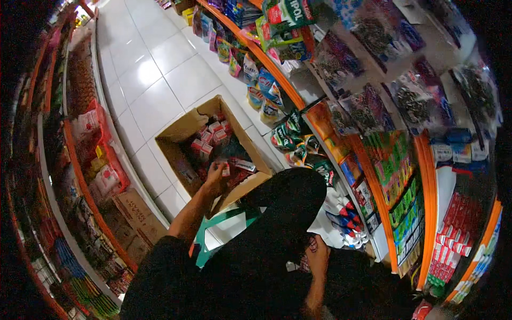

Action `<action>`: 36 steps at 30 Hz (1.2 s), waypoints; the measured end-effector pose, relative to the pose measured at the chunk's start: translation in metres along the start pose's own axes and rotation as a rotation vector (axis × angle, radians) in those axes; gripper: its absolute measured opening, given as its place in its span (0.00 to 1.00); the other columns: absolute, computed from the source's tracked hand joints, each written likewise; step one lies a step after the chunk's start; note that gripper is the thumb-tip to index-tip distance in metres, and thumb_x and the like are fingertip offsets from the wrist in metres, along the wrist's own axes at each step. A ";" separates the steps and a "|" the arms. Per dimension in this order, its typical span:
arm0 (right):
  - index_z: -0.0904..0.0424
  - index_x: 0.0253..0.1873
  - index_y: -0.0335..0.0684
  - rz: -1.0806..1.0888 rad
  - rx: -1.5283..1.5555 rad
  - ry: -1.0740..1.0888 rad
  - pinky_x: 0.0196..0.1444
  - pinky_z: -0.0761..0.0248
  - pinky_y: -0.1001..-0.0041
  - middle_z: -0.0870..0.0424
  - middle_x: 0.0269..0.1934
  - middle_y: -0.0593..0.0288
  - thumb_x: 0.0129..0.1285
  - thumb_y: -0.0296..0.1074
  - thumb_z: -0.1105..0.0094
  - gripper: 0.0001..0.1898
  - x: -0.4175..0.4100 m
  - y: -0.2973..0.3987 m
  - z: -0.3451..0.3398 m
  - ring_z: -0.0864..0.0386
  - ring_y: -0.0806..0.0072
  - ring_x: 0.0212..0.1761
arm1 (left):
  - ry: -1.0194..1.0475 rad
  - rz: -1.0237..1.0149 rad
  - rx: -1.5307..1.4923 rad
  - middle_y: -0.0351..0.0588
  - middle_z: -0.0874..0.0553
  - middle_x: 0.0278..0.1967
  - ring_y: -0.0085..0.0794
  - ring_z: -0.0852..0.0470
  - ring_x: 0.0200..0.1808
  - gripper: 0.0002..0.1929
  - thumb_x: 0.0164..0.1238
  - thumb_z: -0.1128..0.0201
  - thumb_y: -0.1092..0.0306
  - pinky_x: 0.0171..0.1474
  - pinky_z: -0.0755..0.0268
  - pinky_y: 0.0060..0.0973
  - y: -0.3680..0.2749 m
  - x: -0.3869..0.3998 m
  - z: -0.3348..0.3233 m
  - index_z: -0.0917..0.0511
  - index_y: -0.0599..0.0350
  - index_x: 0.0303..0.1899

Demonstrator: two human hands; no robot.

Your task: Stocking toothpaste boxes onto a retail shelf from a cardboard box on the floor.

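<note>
An open cardboard box (170, 150) stands on the tiled floor before me. Small red-and-white cartons (212, 134) lie loose inside it, beside dark items I cannot make out. Reaching into the near part of the box, my left hand (216, 176) has its fingers on a small red-and-white pack (226, 169). A longer white carton (245, 165) lies just right of it. My right hand (317, 250) is low at the right, by my dark-clothed leg, its fingers curled around a small dark red item that is partly hidden. A few small packs show just left of that hand.
Shop shelves with orange edges (280, 68) run along the right, holding pouches, hanging packets and stacked red-and-white cartons (452, 248). More shelves stand at the left, with a red plastic bag (108, 160) and a brown carton (140, 216). A green-edged stool or crate (204, 236) is near my legs.
</note>
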State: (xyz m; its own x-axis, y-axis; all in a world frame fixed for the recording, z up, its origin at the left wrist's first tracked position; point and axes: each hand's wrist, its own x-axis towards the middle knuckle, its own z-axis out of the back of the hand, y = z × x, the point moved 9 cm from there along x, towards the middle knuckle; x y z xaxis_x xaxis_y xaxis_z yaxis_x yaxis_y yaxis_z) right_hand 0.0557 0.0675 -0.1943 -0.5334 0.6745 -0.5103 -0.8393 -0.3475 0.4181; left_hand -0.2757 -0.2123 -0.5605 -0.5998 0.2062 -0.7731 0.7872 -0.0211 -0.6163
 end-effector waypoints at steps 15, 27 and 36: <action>0.25 0.59 0.37 0.026 0.082 0.043 0.62 0.35 0.60 0.20 0.53 0.44 0.50 0.23 0.35 0.27 -0.004 0.016 0.006 0.26 0.47 0.59 | 0.032 0.007 -0.139 0.48 0.20 0.40 0.33 0.20 0.34 0.18 0.69 0.39 0.54 0.31 0.27 0.32 -0.019 0.013 0.022 0.30 0.55 0.50; 0.25 0.52 0.32 0.092 -0.042 -0.049 0.47 0.28 0.62 0.19 0.40 0.45 0.51 0.22 0.38 0.21 0.005 -0.026 -0.012 0.20 0.51 0.44 | 0.058 -0.190 0.485 0.50 0.18 0.47 0.37 0.18 0.47 0.23 0.72 0.43 0.60 0.43 0.24 0.34 0.037 0.045 -0.025 0.34 0.56 0.64; 0.29 0.41 0.32 0.135 -0.079 -0.013 0.34 0.29 0.68 0.22 0.28 0.50 0.51 0.20 0.40 0.12 0.007 -0.036 -0.021 0.22 0.63 0.30 | 0.287 -0.546 1.129 0.66 0.18 0.41 0.58 0.18 0.42 0.38 0.63 0.38 0.57 0.42 0.25 0.46 0.095 0.086 -0.097 0.45 0.61 0.71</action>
State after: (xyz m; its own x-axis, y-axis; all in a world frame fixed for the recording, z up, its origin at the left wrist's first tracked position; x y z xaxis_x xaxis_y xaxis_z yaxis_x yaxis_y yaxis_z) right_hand 0.0805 0.0713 -0.2284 -0.6408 0.6267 -0.4435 -0.7662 -0.4852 0.4214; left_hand -0.2385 -0.1016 -0.6714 -0.6411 0.6495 -0.4088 -0.1911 -0.6510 -0.7346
